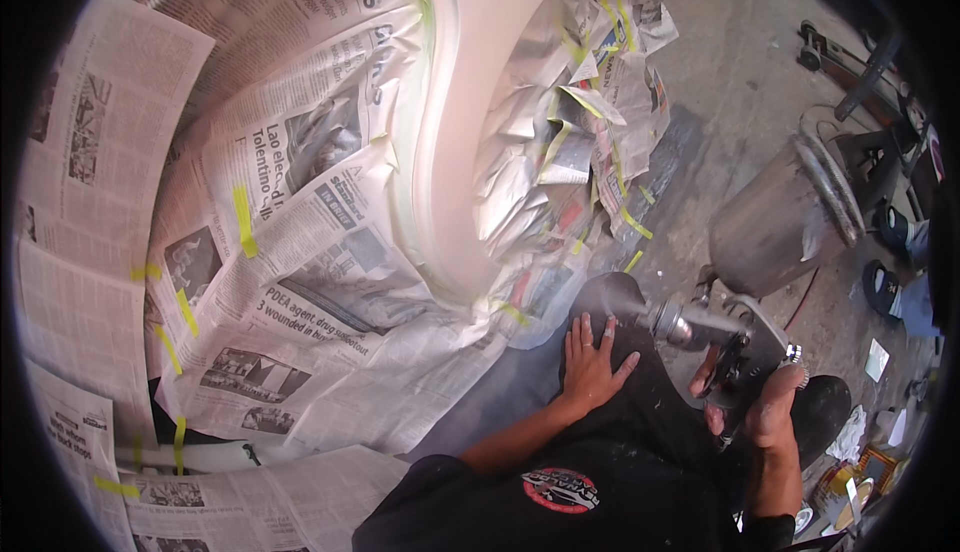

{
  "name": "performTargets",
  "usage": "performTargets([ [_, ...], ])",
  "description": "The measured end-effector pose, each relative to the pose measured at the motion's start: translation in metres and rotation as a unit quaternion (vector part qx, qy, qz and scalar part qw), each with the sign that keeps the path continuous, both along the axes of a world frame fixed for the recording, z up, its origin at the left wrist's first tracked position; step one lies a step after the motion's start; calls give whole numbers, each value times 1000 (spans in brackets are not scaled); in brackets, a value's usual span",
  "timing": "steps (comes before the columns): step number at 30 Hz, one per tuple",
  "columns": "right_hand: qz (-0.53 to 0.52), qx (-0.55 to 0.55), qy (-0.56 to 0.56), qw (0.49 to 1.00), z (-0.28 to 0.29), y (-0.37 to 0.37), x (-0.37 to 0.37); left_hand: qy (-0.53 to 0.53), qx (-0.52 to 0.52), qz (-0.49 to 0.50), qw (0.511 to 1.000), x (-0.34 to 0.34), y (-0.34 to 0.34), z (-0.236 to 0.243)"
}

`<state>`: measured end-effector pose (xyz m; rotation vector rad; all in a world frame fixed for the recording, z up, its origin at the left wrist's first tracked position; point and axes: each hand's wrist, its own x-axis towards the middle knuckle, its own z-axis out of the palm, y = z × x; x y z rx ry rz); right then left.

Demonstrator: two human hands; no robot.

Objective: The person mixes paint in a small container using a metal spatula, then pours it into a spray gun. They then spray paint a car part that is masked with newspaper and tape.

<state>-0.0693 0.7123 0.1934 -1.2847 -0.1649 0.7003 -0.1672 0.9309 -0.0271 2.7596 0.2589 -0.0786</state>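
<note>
My right hand (774, 407) is wrapped round a spray gun (676, 326), whose silver nozzle points left. A pale mist fans out from the nozzle, over my knee and toward the panel. My left hand (594, 372) lies flat on my left knee with its fingers spread, a ring on one of them. In front of me curves a pale, smooth vehicle body panel (452, 152), shaped like an arch around a wheel opening. Newspaper sheets (330, 212) stuck down with yellow-green tape (243, 222) cover the surfaces left of it. More crumpled newspaper (520, 177) fills the opening.
A large grey metal cylinder (785, 217) lies tilted on the concrete floor (725, 62) to the right. A hose (803, 299) runs near it. Dark footwear (882, 287), scraps of paper (877, 360) and cans (838, 480) lie along the right edge.
</note>
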Motion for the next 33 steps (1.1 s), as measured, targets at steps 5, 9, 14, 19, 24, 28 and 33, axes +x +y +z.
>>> performTargets([
  [5, -107, -43, -67, 991, 6, 18, -1, -19, -17, 21, 999, 0, -3, 4],
  [9, -99, -23, -56, 993, 12, 18, 3, -16, -16, 17, 1000, -1, -3, 4],
  [14, -16, 50, -25, 998, 24, 6, 11, 14, 17, 12, 1000, -2, -2, 2],
  [19, -15, 74, -24, 997, 27, 5, 27, -14, -8, 21, 1000, -2, -3, 2],
  [24, -160, 30, -100, 982, 25, 22, 29, -8, -16, 21, 1000, -2, -3, 3],
  [28, -138, 13, -131, 982, 29, 23, 37, -4, -12, 23, 1000, -2, -1, 0],
  [33, -81, 83, -96, 989, 45, 11, 58, -9, -6, 22, 1000, -1, -1, -3],
])
